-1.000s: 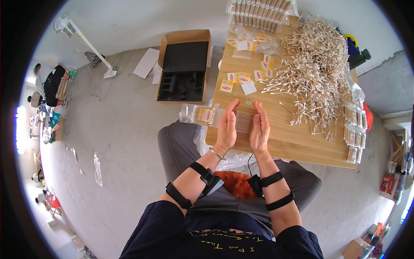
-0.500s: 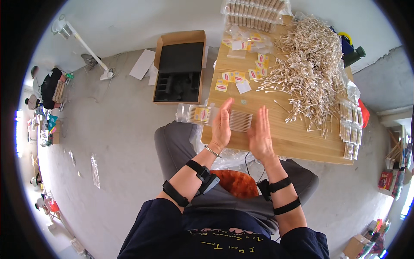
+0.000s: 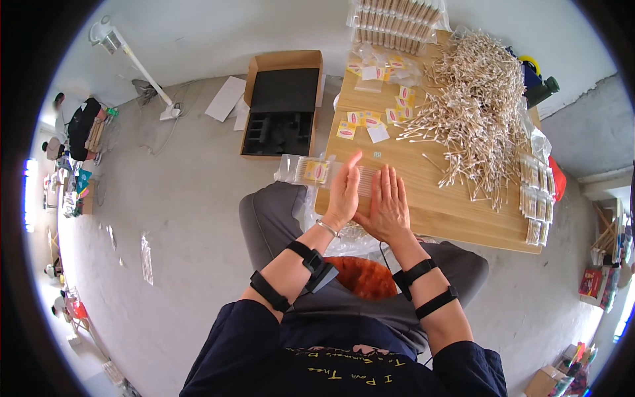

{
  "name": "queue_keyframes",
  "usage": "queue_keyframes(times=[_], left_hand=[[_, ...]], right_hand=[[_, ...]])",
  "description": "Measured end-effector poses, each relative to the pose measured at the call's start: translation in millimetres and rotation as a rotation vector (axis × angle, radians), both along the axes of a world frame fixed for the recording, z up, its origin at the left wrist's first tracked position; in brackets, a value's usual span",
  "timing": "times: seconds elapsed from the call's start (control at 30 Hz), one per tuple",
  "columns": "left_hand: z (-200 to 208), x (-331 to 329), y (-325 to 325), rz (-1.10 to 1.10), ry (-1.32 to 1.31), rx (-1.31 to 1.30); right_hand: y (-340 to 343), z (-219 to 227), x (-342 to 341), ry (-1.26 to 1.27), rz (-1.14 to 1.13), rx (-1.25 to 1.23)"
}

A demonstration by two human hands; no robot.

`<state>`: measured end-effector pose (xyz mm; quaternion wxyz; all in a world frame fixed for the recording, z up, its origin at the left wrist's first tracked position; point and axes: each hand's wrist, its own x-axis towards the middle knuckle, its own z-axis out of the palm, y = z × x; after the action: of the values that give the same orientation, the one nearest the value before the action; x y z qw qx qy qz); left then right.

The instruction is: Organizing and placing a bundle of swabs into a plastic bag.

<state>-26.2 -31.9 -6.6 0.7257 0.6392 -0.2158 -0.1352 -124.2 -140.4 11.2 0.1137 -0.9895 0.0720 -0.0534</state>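
A row of cotton swabs [image 3: 366, 178] lies side by side on the table near its front left part. My left hand [image 3: 342, 197] stands on edge at the row's left, its fingers stretched out. From the right, my right hand [image 3: 389, 208] lies with straight fingers at the row, covering its right part. Neither hand has its fingers wrapped around anything. Left of my left hand, a clear plastic bag [image 3: 288, 168] with swabs and a yellow card [image 3: 316, 172] inside juts past the table's left edge. Whether my palms press on the swabs cannot be seen.
A big heap of loose cotton swabs [image 3: 479, 99] covers the table's [image 3: 456, 228] far right. Yellow-and-white cards [image 3: 347, 130] lie at the back left. Packed swab bundles [image 3: 397, 26] stand behind, and more packs [image 3: 537, 192] line the right edge. An open cardboard box [image 3: 317, 116] sits left of the table.
My right hand has moved left and turned flatter, over the right part of the swab row. My left hand stays in about the same place beside it.
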Motion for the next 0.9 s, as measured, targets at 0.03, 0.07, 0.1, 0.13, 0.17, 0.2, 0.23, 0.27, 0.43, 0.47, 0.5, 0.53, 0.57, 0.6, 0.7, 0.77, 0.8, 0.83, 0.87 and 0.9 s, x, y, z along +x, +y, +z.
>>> queue_keyframes(times=[0.03,0.07,0.1,0.13,0.17,0.2,0.23,0.27,0.43,0.47,0.5,0.53,0.57,0.6,0.7,0.77,0.8,0.83,0.87,0.9], left_hand=[[1.6,-4.3,6.9,0.027,-0.164,0.119],[3.3,-9.3,13.9,0.054,-0.328,0.239],[5.1,-16.8,20.8,0.028,-0.428,0.330],[6.4,-25.8,29.8,0.003,-0.528,0.424],[7.3,-31.4,35.7,-0.024,-0.627,0.517],[7.0,-33.6,38.1,-0.053,-0.689,0.542],[7.9,-35.7,39.7,-0.079,-0.749,0.566],[8.7,-37.2,40.6,-0.107,-0.810,0.589],[12.4,-40.9,40.7,-0.115,-0.808,0.665],[12.7,-41.5,40.1,-0.117,-0.819,0.678],[12.9,-41.7,39.9,-0.119,-0.830,0.691],[11.9,-41.9,40.2,-0.120,-0.826,0.690],[10.8,-42.0,40.7,-0.120,-0.821,0.690],[9.7,-42.2,41.0,-0.121,-0.817,0.690],[7.1,-43.2,40.0,-0.108,-0.837,0.679],[7.0,-42.9,40.0,-0.104,-0.840,0.684],[6.9,-43.1,40.4,-0.102,-0.842,0.687],[8.4,-43.3,39.7,-0.105,-0.830,0.695],[10.0,-43.9,39.3,-0.108,-0.818,0.703],[11.3,-44.2,38.9,-0.111,-0.806,0.712]], right_hand=[[-0.4,1.8,0.3,0.012,0.002,0.017],[-1.6,0.6,0.5,0.017,-0.005,0.015],[-3.8,-0.9,0.5,0.021,-0.013,0.013],[-4.2,-2.2,0.0,0.025,-0.019,0.014],[-4.5,-3.5,-1.3,0.028,-0.025,0.036],[-4.4,-5.3,-1.6,0.029,-0.029,0.027],[-4.1,-6.2,-0.7,0.031,-0.029,0.016],[-3.9,-7.2,0.0,0.032,-0.031,0.004],[-4.9,-9.4,-1.6,0.077,-0.003,-0.045],[-4.9,-9.4,-1.6,0.074,-0.004,-0.047],[-4.6,-9.5,-1.6,0.074,-0.002,-0.037],[-4.6,-7.8,-2.1,0.073,-0.001,-0.031],[-4.2,-6.7,-2.4,0.073,0.000,-0.024],[-3.8,-6.8,-2.2,0.071,-0.004,-0.028],[-3.4,-7.5,-2.4,0.074,-0.014,-0.038],[-2.8,-5.1,-1.9,0.084,-0.017,-0.041],[-1.9,-4.3,-1.8,0.091,-0.014,-0.040],[-2.5,-4.0,-1.9,0.098,-0.013,-0.042],[-2.9,-3.6,-2.0,0.105,-0.012,-0.043],[-3.1,-3.7,-2.0,0.096,-0.014,-0.039]])
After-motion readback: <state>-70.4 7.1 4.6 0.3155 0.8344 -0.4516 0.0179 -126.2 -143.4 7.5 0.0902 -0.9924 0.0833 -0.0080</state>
